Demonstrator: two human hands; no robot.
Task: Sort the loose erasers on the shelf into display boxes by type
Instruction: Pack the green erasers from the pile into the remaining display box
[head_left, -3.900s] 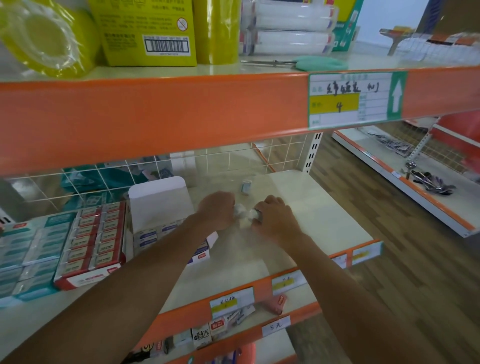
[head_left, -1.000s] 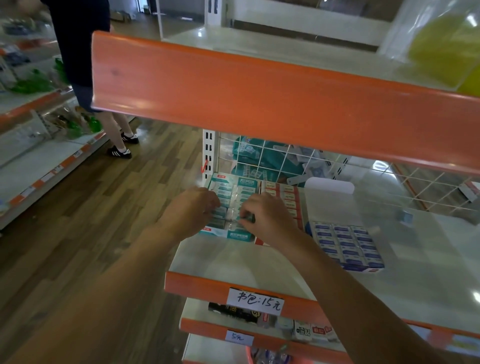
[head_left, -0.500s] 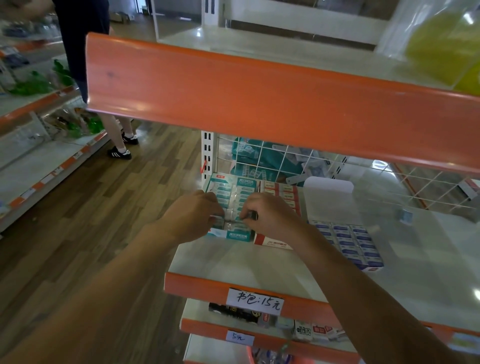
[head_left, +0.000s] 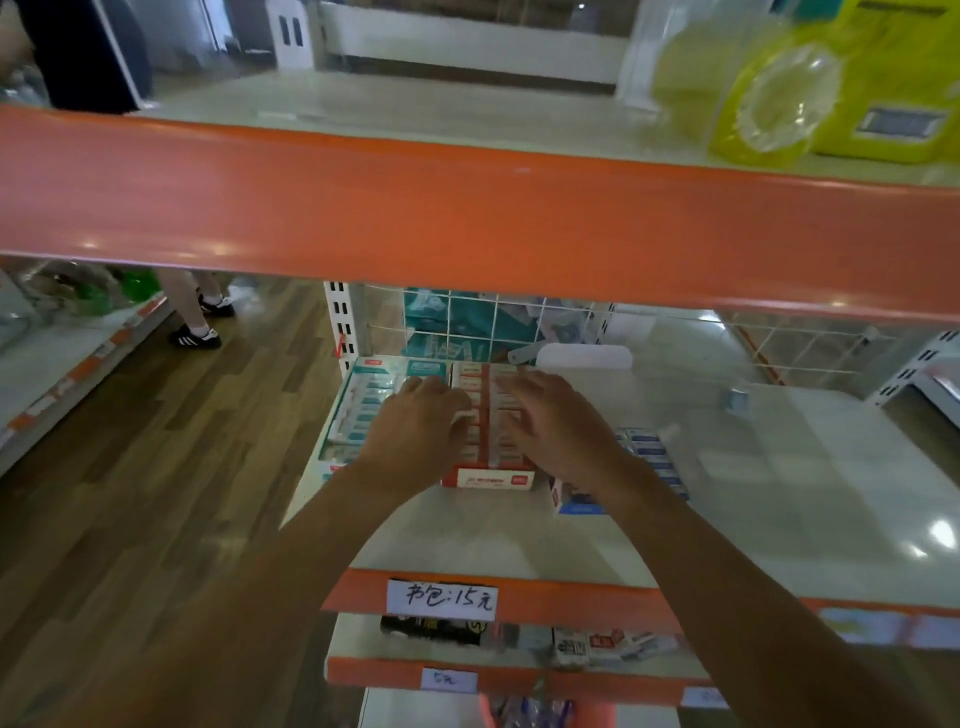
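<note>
Three display boxes stand side by side on the middle shelf: a teal box at the left, a red box in the middle and a blue box at the right, all filled with rows of erasers. My left hand and my right hand are both over the red box. My right hand's fingers lie spread on its erasers. My left hand's fingertips are down on a row near the box's middle; motion blur hides whether they pinch an eraser. One loose eraser lies further right on the shelf.
The orange edge of the upper shelf hangs just above my hands. A white wire grid closes the back. Lower shelves with price labels hold small items. A person's legs stand in the aisle at the left.
Both hands have moved right, from above the teal box to above the red box, and their fingers now lie lower on the erasers. The view has shifted slightly.
</note>
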